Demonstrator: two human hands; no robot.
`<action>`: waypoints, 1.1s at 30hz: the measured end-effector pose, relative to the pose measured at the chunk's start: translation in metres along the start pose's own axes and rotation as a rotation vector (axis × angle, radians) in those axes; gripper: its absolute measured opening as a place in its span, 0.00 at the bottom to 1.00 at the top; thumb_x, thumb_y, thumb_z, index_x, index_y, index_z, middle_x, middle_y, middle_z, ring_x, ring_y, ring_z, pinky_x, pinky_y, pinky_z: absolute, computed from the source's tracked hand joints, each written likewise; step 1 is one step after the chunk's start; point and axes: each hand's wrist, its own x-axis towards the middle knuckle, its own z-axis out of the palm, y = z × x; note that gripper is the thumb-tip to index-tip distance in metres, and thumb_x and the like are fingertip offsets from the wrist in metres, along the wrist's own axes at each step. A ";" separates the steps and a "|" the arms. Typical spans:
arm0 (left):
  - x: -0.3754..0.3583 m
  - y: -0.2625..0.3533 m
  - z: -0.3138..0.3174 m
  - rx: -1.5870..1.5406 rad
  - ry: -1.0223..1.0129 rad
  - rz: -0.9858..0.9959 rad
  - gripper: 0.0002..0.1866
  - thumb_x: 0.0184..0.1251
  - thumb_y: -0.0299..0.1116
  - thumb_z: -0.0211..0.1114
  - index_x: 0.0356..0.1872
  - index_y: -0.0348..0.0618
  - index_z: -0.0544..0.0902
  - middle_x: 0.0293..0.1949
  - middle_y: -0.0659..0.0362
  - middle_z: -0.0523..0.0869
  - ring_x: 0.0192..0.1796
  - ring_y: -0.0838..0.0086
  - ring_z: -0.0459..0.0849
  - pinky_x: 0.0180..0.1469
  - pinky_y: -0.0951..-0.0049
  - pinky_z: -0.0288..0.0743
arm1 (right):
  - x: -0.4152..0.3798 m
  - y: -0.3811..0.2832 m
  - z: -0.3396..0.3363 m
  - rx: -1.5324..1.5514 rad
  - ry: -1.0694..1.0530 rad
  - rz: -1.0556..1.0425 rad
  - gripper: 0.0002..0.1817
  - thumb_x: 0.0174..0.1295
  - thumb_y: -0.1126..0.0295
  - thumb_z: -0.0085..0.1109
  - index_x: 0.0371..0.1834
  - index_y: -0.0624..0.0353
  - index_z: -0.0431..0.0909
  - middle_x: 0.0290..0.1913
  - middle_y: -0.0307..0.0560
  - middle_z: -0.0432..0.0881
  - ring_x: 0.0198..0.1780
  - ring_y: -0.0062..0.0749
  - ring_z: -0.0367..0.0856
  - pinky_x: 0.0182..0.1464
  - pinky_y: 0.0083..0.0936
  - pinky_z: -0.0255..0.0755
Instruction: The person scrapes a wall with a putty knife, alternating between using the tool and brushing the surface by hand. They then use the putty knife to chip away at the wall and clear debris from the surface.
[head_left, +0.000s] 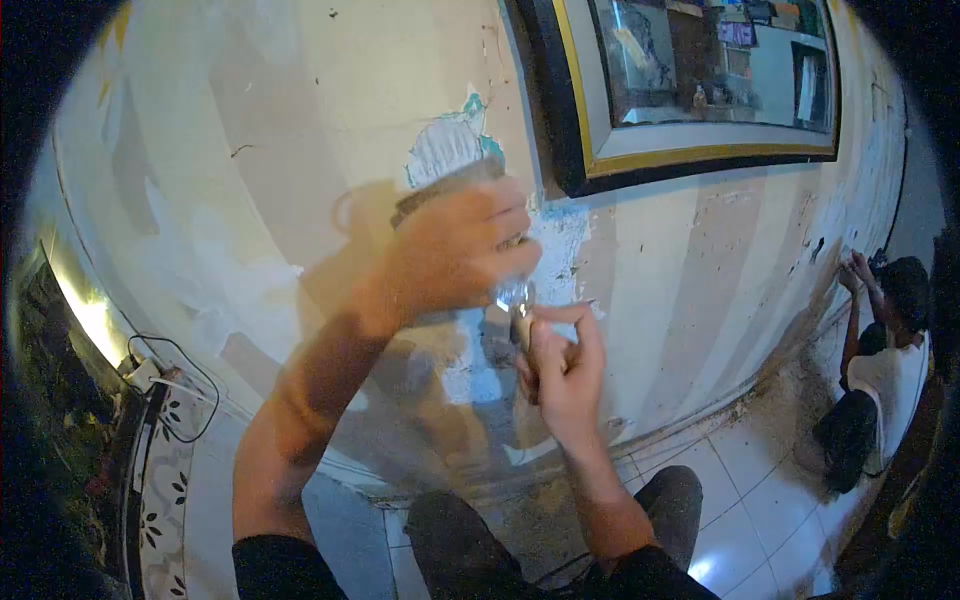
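Observation:
My left hand [455, 250] is closed on a wide, flat scraper [440, 190], pressed near the wall just under a patch of fresh white putty [445, 147] with peeling turquoise edges. Motion smears its fingers slightly. Below and right of it, my right hand [568, 365] grips a putty knife [521, 322] by its handle. The metal part of that knife points up toward my left fingers, its blade partly hidden behind them. More white patches [560, 235] mark the striped wall [650, 280] around both hands.
A framed mirror [700, 165] hangs at upper right. Another person [885, 370] crouches at the far right, hands at the wall. A plug with a black cable [147, 373] lies at lower left. White floor tiles [730, 470] and dusty debris run along the wall's base.

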 end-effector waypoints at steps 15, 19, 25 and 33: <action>-0.002 0.011 0.010 -0.005 0.140 -0.015 0.11 0.40 0.34 0.64 0.28 0.44 0.76 0.33 0.56 0.77 0.48 0.60 0.77 0.55 0.63 0.71 | 0.000 -0.006 -0.015 -0.042 -0.067 -0.019 0.05 0.67 0.70 0.51 0.41 0.59 0.69 0.18 0.31 0.69 0.19 0.10 0.61 0.19 0.14 0.53; 0.003 0.005 0.010 0.043 0.140 -0.055 0.13 0.39 0.35 0.65 0.30 0.45 0.77 0.35 0.57 0.77 0.49 0.60 0.77 0.57 0.63 0.70 | 0.010 -0.013 -0.014 -0.102 -0.049 -0.021 0.05 0.67 0.70 0.51 0.40 0.59 0.69 0.19 0.31 0.69 0.19 0.10 0.62 0.19 0.14 0.54; 0.005 -0.001 0.000 0.041 0.119 -0.021 0.13 0.39 0.35 0.65 0.30 0.46 0.77 0.36 0.57 0.77 0.49 0.60 0.77 0.58 0.63 0.69 | 0.011 -0.022 -0.010 -0.072 -0.043 0.002 0.05 0.67 0.70 0.51 0.40 0.59 0.68 0.19 0.31 0.69 0.19 0.10 0.62 0.20 0.13 0.55; 0.005 -0.001 0.003 0.060 0.128 -0.052 0.15 0.38 0.33 0.68 0.31 0.46 0.78 0.35 0.57 0.78 0.49 0.60 0.78 0.59 0.63 0.69 | 0.012 -0.020 -0.009 -0.085 -0.068 -0.046 0.05 0.68 0.70 0.50 0.40 0.59 0.67 0.17 0.30 0.69 0.18 0.09 0.62 0.18 0.13 0.52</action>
